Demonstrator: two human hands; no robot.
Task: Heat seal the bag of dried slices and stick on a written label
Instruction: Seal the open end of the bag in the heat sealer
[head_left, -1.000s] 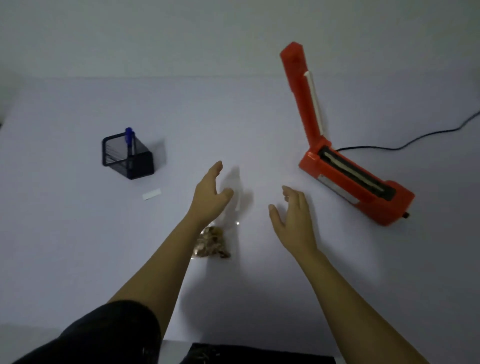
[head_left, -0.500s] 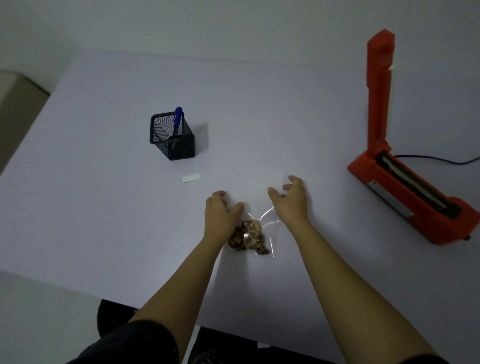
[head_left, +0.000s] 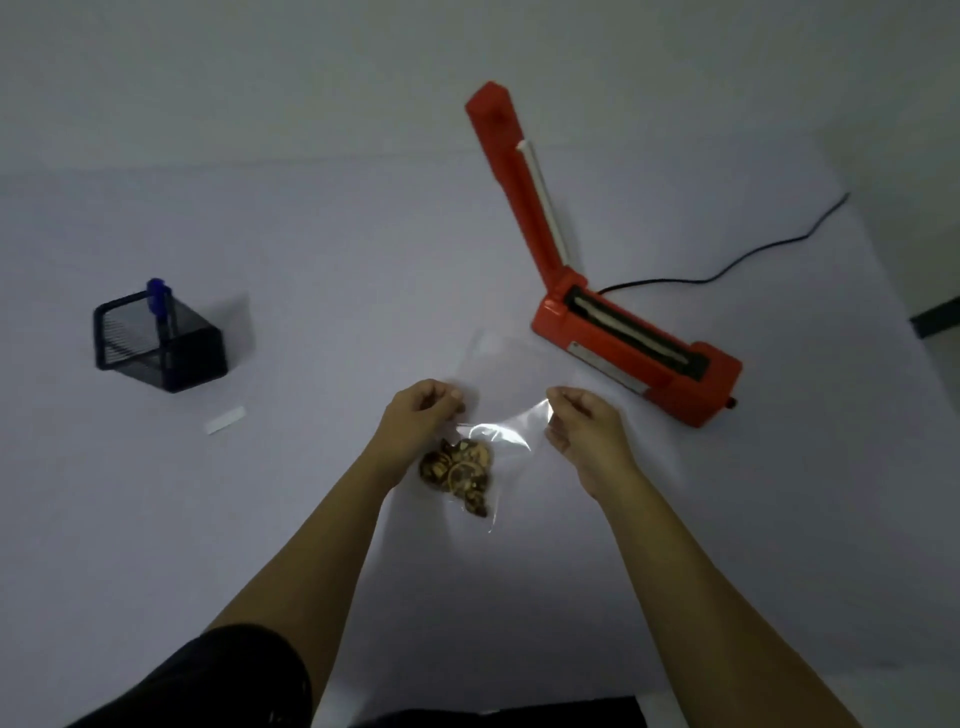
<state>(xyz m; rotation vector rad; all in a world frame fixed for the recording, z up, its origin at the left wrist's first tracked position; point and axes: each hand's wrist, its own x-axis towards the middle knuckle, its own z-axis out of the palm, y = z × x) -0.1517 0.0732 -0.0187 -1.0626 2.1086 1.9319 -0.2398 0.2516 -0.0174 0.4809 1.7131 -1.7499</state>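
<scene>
A clear plastic bag (head_left: 501, 434) with brown dried slices (head_left: 457, 470) at its bottom is lifted a little off the white table. My left hand (head_left: 421, 415) pinches the bag's left upper edge. Its right upper edge is pinched by my right hand (head_left: 584, 426). The red heat sealer (head_left: 631, 353) stands to the right with its lid arm raised open. A small white label (head_left: 224, 420) lies flat on the table at the left. A blue pen (head_left: 158, 299) stands in a black mesh holder (head_left: 156, 343).
The sealer's black cable (head_left: 727, 273) runs off to the right across the table. The table's (head_left: 311, 260) far edge meets a pale wall; its near edge is by my body.
Both hands went from open above the bag to pinching its top corners, and the bag has come up off the table. The camera view shifted.
</scene>
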